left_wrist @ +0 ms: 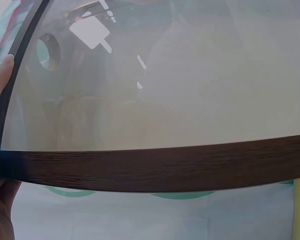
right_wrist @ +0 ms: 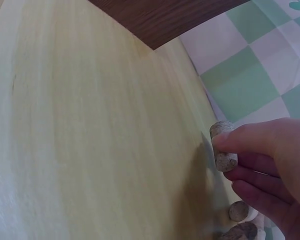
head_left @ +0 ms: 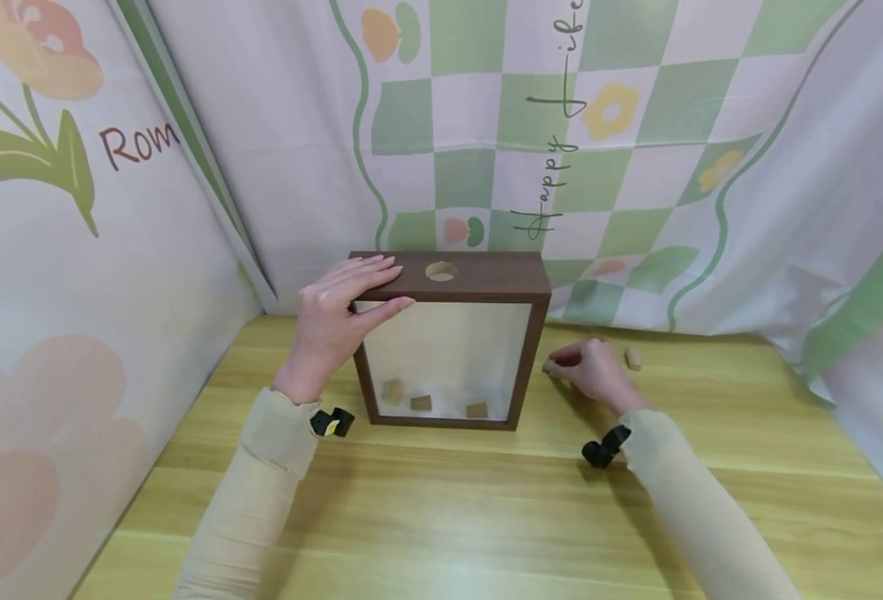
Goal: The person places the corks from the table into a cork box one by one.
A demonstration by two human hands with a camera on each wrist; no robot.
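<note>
A dark brown wooden shadow box (head_left: 497,279) with a clear front and a round hole in its top stands upright on the table. My left hand (head_left: 332,312) holds its upper left corner, fingers over the top and thumb along the front edge. Behind the pane lie three corks, among them a right-hand cork (head_left: 477,410). To the right of the box, my right hand (head_left: 597,373) pinches a wine cork (right_wrist: 223,147) between thumb and fingers, over its shadow on the table. Other corks (right_wrist: 238,211) lie below that hand, partly hidden by it.
One loose cork (head_left: 632,359) shows right of my right hand. The wood-grain table (head_left: 441,508) reaches back to a green-and-white checked curtain (head_left: 467,117) close behind the box. A printed cloth (head_left: 111,275) hangs along the left side.
</note>
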